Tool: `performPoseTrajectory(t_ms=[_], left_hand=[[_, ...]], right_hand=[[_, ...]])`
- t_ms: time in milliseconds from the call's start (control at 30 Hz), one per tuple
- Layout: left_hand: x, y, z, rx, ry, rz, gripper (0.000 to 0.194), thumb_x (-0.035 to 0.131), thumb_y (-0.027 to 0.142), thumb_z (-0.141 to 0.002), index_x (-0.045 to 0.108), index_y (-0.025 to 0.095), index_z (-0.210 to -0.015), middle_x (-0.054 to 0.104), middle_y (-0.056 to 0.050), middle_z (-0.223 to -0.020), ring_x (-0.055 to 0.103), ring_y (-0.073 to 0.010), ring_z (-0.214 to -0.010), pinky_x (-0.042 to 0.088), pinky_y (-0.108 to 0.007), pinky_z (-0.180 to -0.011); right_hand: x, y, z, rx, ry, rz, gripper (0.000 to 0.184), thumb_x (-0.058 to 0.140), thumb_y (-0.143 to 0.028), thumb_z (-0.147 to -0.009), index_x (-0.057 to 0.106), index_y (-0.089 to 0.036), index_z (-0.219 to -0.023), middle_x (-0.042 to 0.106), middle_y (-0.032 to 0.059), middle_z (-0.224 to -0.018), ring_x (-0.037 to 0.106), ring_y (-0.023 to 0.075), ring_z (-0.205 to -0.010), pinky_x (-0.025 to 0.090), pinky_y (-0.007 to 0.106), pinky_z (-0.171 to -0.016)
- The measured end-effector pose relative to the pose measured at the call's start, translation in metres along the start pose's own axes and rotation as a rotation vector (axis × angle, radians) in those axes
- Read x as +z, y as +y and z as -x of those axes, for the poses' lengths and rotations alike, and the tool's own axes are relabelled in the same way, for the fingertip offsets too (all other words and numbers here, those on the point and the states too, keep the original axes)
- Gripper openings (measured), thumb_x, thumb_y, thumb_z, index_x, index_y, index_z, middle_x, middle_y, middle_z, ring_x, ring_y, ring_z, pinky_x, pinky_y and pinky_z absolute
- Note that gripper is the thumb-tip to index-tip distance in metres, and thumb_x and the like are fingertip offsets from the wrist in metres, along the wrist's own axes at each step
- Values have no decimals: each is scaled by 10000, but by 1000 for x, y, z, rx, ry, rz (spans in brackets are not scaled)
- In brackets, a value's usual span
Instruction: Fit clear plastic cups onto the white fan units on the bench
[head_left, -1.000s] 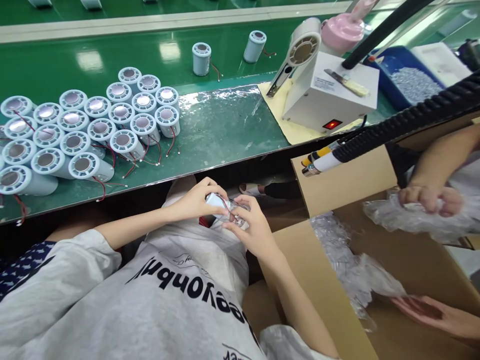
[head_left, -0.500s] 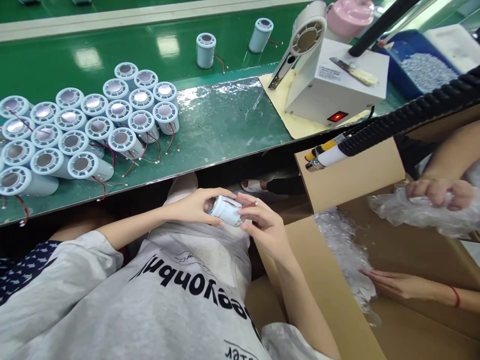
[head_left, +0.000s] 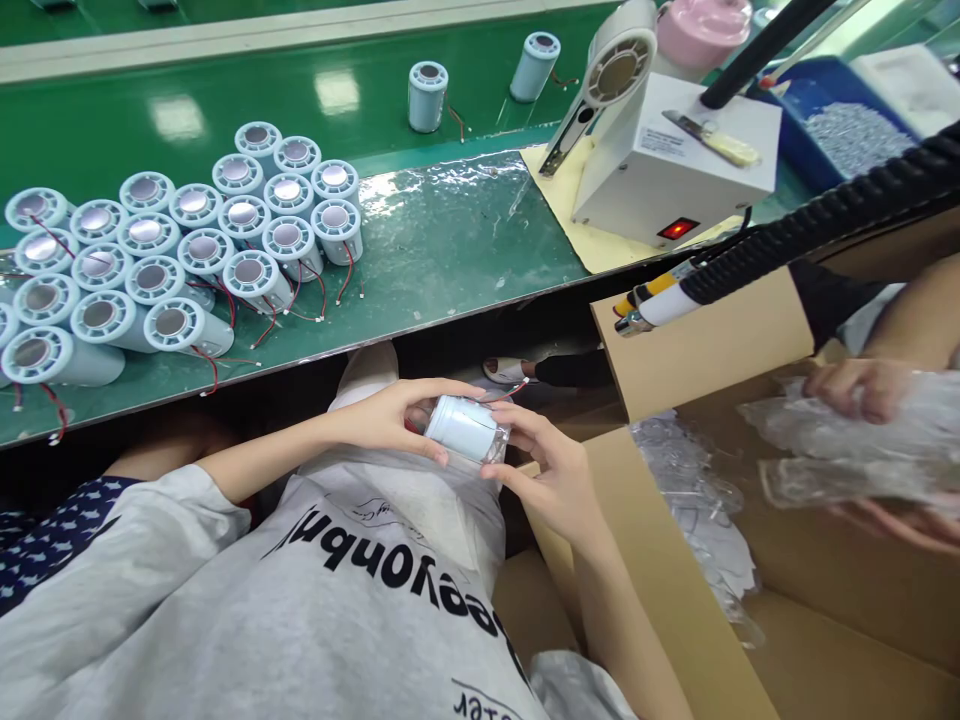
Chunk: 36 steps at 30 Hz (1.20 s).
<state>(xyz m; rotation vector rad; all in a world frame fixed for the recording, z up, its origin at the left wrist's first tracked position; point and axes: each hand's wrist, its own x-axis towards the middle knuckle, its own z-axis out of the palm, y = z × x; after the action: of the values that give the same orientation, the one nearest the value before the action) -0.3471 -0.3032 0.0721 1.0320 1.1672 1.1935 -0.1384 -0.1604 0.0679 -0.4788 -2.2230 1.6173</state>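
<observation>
Over my lap I hold a pale blue cylinder part (head_left: 466, 428) with thin red wires, lying on its side between both hands. My left hand (head_left: 390, 412) grips its left end with curled fingers. My right hand (head_left: 551, 470) pinches its right end, which sits inside a clear plastic sleeve. A cluster of several like cylinders (head_left: 172, 260) with silver centres stands on the green bench (head_left: 442, 250) to my left front.
Two more cylinders (head_left: 427, 95) stand farther back. A white machine (head_left: 667, 160) with a red switch sits at right, a black hose with a yellow nozzle (head_left: 652, 300) beside it. A cardboard box (head_left: 697, 350) holds clear bags; another person's hands (head_left: 862, 385) handle plastic there.
The cylinder has turned in my hands so its white side faces up, and it has shifted slightly right. The other person's lower hand has risen from the box floor to the plastic.
</observation>
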Motion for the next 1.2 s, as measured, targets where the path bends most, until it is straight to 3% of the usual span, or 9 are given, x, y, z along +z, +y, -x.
performPoseTrajectory(t_ms=[200, 600, 833, 1100, 1200], left_hand=[[1, 2, 5, 47, -30, -78, 703, 869, 280, -744, 634, 318, -1404, 578, -99, -1523, 593, -280, -1353, 545, -362, -1021], [-1, 4, 6, 165, -65, -193, 693, 848, 312, -792, 604, 299, -1440, 588, -125, -1498, 570, -293, -1377, 539, -381, -1048], [-2, 2, 8, 142, -68, -202, 684, 850, 314, -788, 613, 301, -1430, 582, -128, -1501, 566, -309, -1378, 562, -365, -993], [-1, 1, 4, 102, -58, -105, 736, 887, 246, -739, 623, 290, -1425, 576, -127, -1526, 557, -306, -1399, 522, -387, -1084], [-3, -7, -7, 59, -37, 9, 786, 899, 214, -710, 611, 285, -1437, 576, -129, -1530, 580, -300, -1382, 508, -400, -1110]], right_hand=[[2, -4, 4, 169, -14, -122, 510, 884, -519, -744, 704, -275, -1153, 746, 65, -1198, 758, 247, -941, 670, 371, -794], [7, -6, 0, 281, -30, -371, 458, 851, -542, -776, 678, -280, -1108, 738, 46, -1058, 710, 200, -867, 608, 299, -711], [13, -4, -4, 400, -36, -483, 456, 803, -629, -780, 654, -258, -999, 663, -18, -759, 637, 150, -640, 587, 269, -562], [18, 4, -5, 496, -78, -576, 546, 719, -736, -787, 596, -232, -958, 667, -20, -729, 642, 142, -502, 565, 268, -448], [19, 13, -7, 507, -19, -621, 555, 712, -737, -786, 574, -237, -984, 689, -32, -707, 641, 138, -466, 568, 264, -444]])
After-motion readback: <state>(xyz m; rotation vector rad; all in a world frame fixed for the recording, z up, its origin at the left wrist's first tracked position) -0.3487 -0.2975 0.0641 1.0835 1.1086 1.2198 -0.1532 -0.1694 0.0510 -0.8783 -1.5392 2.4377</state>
